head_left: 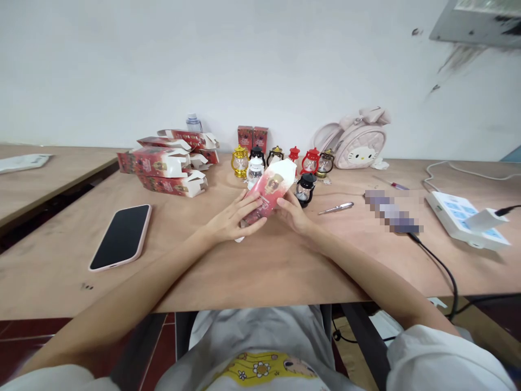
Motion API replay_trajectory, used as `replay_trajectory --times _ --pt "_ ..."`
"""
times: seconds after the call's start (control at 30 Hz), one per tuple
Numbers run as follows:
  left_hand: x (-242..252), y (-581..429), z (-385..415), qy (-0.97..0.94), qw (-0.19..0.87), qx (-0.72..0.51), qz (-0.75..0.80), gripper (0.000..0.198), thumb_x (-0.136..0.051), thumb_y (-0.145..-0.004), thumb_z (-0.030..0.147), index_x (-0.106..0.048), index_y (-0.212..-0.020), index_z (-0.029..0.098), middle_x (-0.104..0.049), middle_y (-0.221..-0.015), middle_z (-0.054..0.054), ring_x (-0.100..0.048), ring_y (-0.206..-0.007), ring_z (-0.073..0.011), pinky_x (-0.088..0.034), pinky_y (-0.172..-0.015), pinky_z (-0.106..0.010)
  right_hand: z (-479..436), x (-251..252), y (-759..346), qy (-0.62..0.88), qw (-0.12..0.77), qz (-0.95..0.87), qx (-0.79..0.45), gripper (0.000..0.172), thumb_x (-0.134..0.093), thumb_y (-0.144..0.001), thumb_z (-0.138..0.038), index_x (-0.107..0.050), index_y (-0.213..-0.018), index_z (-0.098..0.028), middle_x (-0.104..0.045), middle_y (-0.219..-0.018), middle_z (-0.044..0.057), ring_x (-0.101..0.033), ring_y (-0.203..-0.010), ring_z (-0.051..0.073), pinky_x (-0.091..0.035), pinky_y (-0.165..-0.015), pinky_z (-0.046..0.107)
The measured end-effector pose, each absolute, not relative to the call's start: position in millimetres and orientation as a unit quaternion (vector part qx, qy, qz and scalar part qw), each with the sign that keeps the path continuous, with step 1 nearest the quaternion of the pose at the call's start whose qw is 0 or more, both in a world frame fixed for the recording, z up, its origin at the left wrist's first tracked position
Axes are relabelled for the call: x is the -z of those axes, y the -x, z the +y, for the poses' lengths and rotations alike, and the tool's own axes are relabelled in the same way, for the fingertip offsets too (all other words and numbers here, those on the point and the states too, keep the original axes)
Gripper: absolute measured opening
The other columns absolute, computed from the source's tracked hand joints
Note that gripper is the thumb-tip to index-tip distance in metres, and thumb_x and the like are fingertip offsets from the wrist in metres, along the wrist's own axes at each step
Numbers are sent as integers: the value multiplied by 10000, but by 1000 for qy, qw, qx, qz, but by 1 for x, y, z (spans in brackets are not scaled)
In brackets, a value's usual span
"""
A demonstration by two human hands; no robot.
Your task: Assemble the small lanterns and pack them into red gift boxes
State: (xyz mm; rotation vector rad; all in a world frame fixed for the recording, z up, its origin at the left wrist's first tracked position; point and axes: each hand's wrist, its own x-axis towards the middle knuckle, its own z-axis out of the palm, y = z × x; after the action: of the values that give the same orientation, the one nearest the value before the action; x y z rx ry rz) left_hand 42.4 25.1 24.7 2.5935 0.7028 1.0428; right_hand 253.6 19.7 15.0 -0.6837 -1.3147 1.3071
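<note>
Fingers of left hand (231,218) and right hand (296,215) hold red carton (274,185), white end beyond them. Likely light, crushable card; grip edges, don't squeeze faces.

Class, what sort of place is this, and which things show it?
Probably a workroom or workshop, though little of the room shows: a wooden table bears piled red cartons and several little lanterns.

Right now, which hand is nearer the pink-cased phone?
Left. The left hand holds the red box from the left, right of the phone; the right hand is farther off, at the box's right side.
</note>
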Motion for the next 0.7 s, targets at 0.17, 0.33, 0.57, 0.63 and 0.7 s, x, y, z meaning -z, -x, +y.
replay_trajectory --times 0.17,0.33,0.57,0.63,0.7 --pt "-32 -31 29 -902 93 -373 199 203 -595 -885 333 -688 -1058 280 -649 -1212 -82 -541 -1270 -267 -300 -1167 -544 16 -18 -252 291 573 -543 -541 619 -823 -573 -470 -532 -1084 -276 -652 -1155 27 -648 -993 240 -593 -680 357" --pt "-31 -27 29 -904 4 -349 245 195 -581 -895 290 -665 -1071 292 -655 -1217 -64 -536 -1277 -257 -300 -1153 -577 14 -20 -250 293 613 -554 -482 683 -856 -537 -429 -541 -1122 -272 -648 -1191 31 -599 -1132 247 -517 -976 456" --pt "-28 -28 21 -862 -111 -456 191 282 -637 -750 243 -631 -1027 301 -578 -1316 -40 -492 -1306 -288 -289 -1132 -581 12 -20 -252 304 600 -624 -397 698 -862 -565 -409 -549 -1163 -231 -619 -1223 70 -558 -1202 268 -430 -1077 461" --pt "-29 -31 16 -862 -103 -460 187 302 -671 -717 262 -626 -1012 311 -562 -1330 -34 -473 -1319 -303 -257 -1136 -594 8 -22 -253 283 579 -672 -364 729 -855 -583 -435 -531 -1205 -237 -577 -1290 73 -541 -1228 264 -425 -1081 422" --pt "-31 -35 13 -870 -68 -448 196 293 -697 -701 287 -634 -986 313 -560 -1325 -38 -452 -1331 -323 -206 -1144 -614 3 -23 -253 259 546 -717 -347 745 -832 -616 -478 -513 -1249 -250 -550 -1336 71 -527 -1251 264 -419 -1086 396"
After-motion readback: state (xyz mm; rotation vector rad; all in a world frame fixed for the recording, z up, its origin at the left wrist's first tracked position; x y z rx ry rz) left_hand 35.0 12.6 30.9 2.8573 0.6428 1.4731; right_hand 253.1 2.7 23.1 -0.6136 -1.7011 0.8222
